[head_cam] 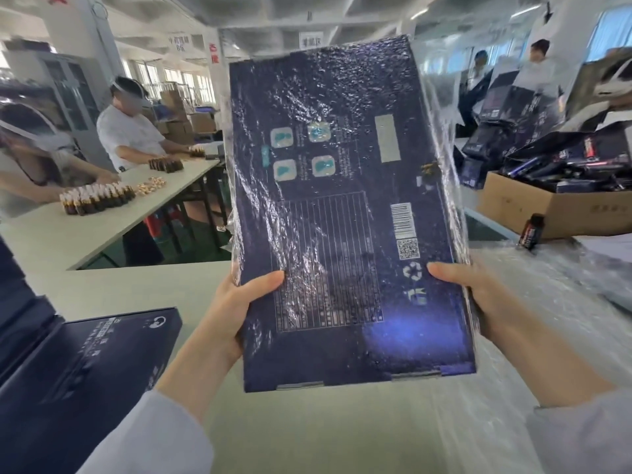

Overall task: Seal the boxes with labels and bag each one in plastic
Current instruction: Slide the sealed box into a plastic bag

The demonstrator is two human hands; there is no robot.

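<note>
Navy box in plastic bag, raised above table, left hand and right hand gripping its near sides, thumbs on top.

Hidden fingers, unreadable print, cropped edges

The box hides the fingers of the left hand and right hand. Its small print blurs under crinkled plastic. The frame cuts off the dark box lower left and the cardboard carton at right.

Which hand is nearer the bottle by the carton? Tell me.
Right. The right hand grips the bagged box by its right edge, below-left of the bottle; the left hand grips the opposite edge, farther away.
</note>
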